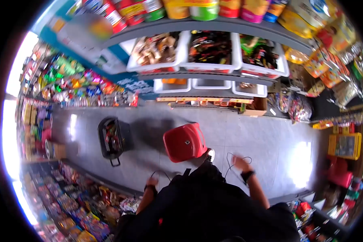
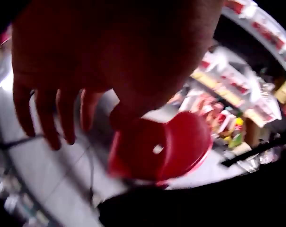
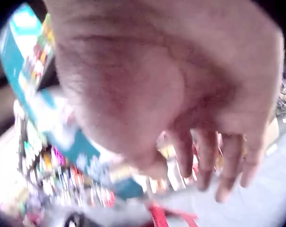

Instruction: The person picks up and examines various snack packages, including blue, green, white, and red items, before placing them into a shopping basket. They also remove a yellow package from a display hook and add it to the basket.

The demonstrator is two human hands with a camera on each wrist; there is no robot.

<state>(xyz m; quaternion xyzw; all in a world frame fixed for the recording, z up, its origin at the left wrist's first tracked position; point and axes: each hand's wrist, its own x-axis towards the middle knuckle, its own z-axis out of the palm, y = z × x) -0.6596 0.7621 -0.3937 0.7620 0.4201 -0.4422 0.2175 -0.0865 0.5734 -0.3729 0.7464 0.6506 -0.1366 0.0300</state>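
Along the left edge of the grey tiled floor [image 1: 242, 129] stand shelves of colourful packets [image 1: 72, 84]. Inward from there, on the floor's left half, a black basket [image 1: 105, 150] holds mixed packets, its handle toward the near edge. The left hand [image 2: 105, 61] hangs over the floor's near edge; its grip is released, fingers extended, holding nothing. Just right of it, and farther from the near edge, a red plastic seat [image 1: 183, 144] rests near the floor's middle, a small hole in its surface. White bins [image 1: 209, 67] line a shelf beyond the far edge. A shoe [image 1: 211, 153] is just beside the seat's right side. The right hand [image 1: 241, 164] hangs right of the shoe, its grip also released, fingers loose, with a thin dark cable [image 1: 228, 161] beside it. Near the floor's right edge is a yellow box [image 1: 332, 146].
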